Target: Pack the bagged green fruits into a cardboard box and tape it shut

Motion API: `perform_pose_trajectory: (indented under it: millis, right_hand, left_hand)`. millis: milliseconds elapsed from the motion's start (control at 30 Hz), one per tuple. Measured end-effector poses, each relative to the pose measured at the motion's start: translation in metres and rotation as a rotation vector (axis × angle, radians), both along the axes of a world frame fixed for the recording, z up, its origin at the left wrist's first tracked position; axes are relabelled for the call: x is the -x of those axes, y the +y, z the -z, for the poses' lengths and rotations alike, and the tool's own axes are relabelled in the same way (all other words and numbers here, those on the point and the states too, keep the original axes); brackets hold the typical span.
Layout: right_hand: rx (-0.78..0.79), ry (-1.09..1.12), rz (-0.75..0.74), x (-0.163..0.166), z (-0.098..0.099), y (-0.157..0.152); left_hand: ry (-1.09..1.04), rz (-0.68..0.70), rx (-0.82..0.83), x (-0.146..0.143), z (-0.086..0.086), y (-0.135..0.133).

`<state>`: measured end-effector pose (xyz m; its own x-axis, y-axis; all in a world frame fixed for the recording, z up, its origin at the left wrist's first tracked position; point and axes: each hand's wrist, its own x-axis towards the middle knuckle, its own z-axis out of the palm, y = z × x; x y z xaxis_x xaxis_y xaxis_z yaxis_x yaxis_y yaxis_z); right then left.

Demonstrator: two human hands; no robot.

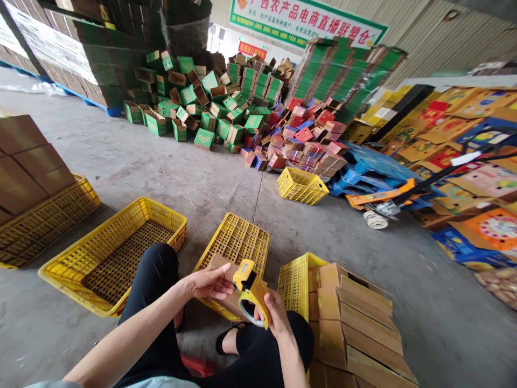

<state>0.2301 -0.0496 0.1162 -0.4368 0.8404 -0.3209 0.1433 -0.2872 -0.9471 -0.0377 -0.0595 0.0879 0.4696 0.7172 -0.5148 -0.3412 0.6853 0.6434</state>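
Note:
In my right hand (274, 311) is a yellow tape dispenser (255, 291) with a roll of tape in it, my fingers wrapped round its lower end. My left hand (212, 281) is just left of the dispenser's head, fingers stretched out and thumb apart, holding nothing. Behind both hands, partly hidden by them, a brown cardboard box (220, 262) lies on an upturned yellow crate (245, 235) between my knees. Whether my left fingertips touch the box or the dispenser, I cannot tell.
Beside my right knee a yellow crate (291, 283) holds several flattened cardboard boxes (365, 323). On the left stand an open yellow crate (139, 258) and another crate (52, 226) stacked with closed boxes. Green boxes (204, 138), a small crate (302, 186) and a pallet jack (383, 196) are further off.

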Motion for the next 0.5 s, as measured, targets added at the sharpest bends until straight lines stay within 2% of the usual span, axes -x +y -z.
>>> perform_pose_trajectory:
  millis: [133,367,500]
  right_hand:
    - [-0.015,-0.114,-0.031,-0.006,-0.007,0.001]
    - [-0.008,-0.139,-0.063,-0.009,-0.024,-0.002]
    - [-0.024,-0.168,-0.136,-0.009,-0.027,-0.002]
  left_hand:
    - [-0.109,-0.012,0.095,0.001,-0.004,0.002]
    - [-0.066,-0.03,0.05,0.009,-0.001,0.004]
    - [0.01,-0.054,-0.006,0.008,0.006,0.002]
